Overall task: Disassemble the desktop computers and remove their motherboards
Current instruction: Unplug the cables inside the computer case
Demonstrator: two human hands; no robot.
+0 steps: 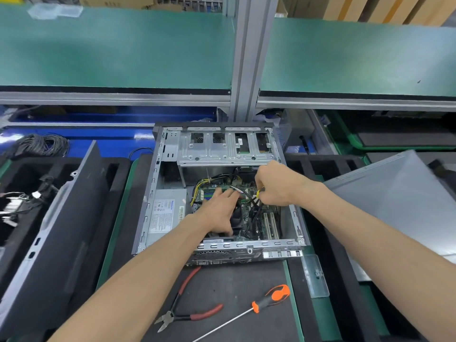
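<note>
An open desktop case [158, 183] lies on its side in the middle of the bench. Its green motherboard [267, 219] sits inside, partly hidden by both hands. A grey power supply [165, 213] fills the case's left half, and a metal drive cage [222, 149] spans the far end. My left hand [219, 211] lies flat, fingers straight, pressing on the board near the black fan. My right hand [274, 186] pinches a bundle of cables with a yellow connector [257, 193] above the board.
Red-handled cutters [187, 309] and an orange-handled screwdriver [266, 302] lie on the mat in front of the case. A removed side panel [399, 193] leans at the right. Another dark case [56, 218] stands at the left, with loose cables [42, 144] behind it.
</note>
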